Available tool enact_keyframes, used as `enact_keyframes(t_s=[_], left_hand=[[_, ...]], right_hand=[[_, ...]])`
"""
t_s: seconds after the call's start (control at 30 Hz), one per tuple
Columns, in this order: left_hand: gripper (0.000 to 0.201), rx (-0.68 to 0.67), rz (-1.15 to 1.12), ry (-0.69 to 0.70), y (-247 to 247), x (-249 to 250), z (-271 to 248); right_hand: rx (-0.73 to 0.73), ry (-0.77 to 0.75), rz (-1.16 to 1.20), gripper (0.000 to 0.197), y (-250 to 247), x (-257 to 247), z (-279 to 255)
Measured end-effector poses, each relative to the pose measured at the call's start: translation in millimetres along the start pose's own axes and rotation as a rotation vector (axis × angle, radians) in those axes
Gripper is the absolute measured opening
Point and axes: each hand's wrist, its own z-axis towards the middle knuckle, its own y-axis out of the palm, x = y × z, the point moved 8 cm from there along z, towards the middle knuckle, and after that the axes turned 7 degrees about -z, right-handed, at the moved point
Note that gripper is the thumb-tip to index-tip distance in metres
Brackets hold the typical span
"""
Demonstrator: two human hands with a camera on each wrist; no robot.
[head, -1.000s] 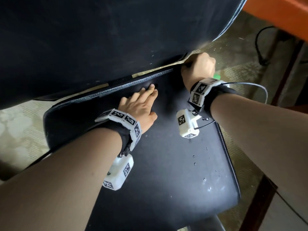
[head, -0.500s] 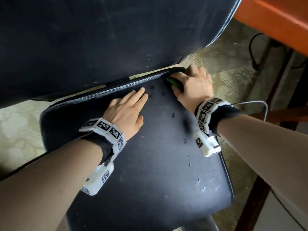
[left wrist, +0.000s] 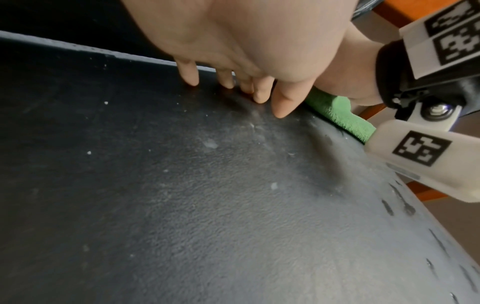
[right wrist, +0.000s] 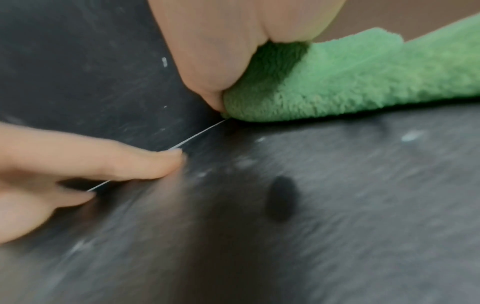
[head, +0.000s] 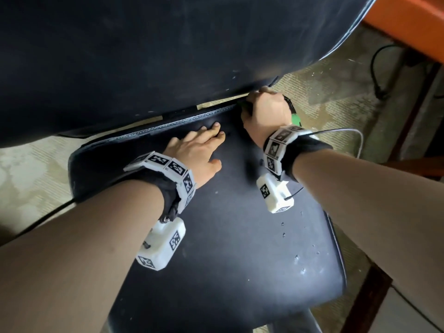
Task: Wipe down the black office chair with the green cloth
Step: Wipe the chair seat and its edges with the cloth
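Patterned beige carpet point(head: 28, 169) surrounds the black office chair point(head: 240, 248), whose grained, matte seat bears pale specks and droplets. The right hand point(head: 265, 111), fingers curled, bunches the fluffy green cloth point(right wrist: 363, 78) against the seat's rear right edge, under the backrest point(head: 144, 56). The left hand point(head: 195, 152) rests flat just beside it, fingers straight and close together; the front of the seat lies open.
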Motion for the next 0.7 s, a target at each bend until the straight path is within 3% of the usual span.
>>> enact_keyframes(t_s=[0.2, 0.53, 0.7], left_hand=[[0.066, -0.009, 0.016, -0.002, 4, -2, 0], [0.069, 0.047, 0.052, 0.026, 5, -1, -4], [0.067, 0.101, 0.021, 0.071, 5, 1, -16]], right_hand=[[0.033, 0.101, -0.007, 0.033, -9, 26, 4], [-0.038, -0.154, 0.011, 0.03, 2, -6, -3], [0.044, 0.13, -0.052, 0.033, -26, 63, -1]])
